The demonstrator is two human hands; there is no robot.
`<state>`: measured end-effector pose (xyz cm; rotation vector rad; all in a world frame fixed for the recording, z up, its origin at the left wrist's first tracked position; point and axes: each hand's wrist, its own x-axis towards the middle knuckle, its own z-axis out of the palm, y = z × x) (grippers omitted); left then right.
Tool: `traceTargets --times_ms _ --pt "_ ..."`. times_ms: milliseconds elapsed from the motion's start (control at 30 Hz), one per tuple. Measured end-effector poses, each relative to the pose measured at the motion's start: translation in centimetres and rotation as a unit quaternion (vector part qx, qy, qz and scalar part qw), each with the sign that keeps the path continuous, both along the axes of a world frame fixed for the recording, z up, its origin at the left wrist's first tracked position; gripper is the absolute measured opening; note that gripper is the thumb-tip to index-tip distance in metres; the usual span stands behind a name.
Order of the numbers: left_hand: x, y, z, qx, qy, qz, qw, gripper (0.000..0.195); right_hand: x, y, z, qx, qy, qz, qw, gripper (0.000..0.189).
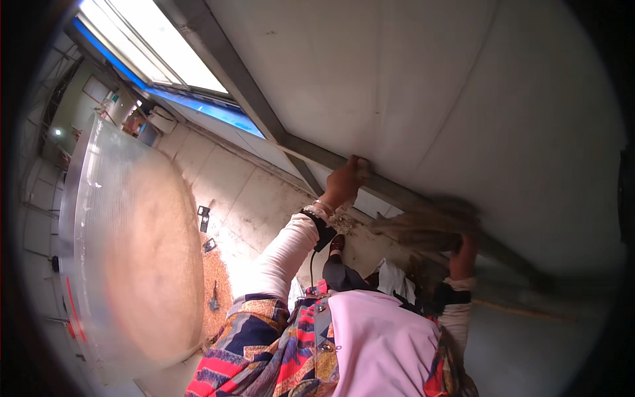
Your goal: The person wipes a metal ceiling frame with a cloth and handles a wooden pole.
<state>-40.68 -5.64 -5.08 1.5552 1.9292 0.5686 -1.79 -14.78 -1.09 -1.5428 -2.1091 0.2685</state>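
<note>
My left hand (346, 184) is closed over the edge of a metal frame beam (317, 156) that runs along a pale wall panel (397, 89). Whether it also holds something small is not plain. To the right, my right hand (465, 248), blurred, grips a brownish cloth rag (421, 228), which lies against the same beam and the panel. Part of the right hand's fingers is hidden by the rag. A black band with a cable is on my left forearm.
A window (158, 39) with a blue strip stands upper left. On the left is a translucent ribbed enclosure (94, 223) with a tan mass behind it. Orange-brown grains (216, 278) and black objects (204, 218) lie on the floor. White cloth (394, 280) is near my feet.
</note>
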Motion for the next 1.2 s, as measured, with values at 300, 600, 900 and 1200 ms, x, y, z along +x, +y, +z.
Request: traceTargets --times_ms 300,600,900,1200 --pt "1.1 -0.3 -0.9 0.039 -0.019 0.004 0.999 0.052 12.5 -1.8 -10.0 -0.037 0.715 -0.19 0.672 0.056" --pt "1.6 -1.0 -0.8 0.069 0.009 0.0 0.998 0.061 9.1 -2.4 -8.1 0.024 0.257 -0.169 0.951 0.056" --pt "1.1 -1.2 -3.0 0.062 0.02 0.012 0.998 0.055 0.3 -1.8 -5.9 0.052 0.051 -0.012 0.997 0.064" --pt "1.7 -2.1 -0.2 0.059 0.04 0.01 0.997 0.03 14.0 -4.9 -6.1 0.08 0.135 -0.182 0.971 0.056"
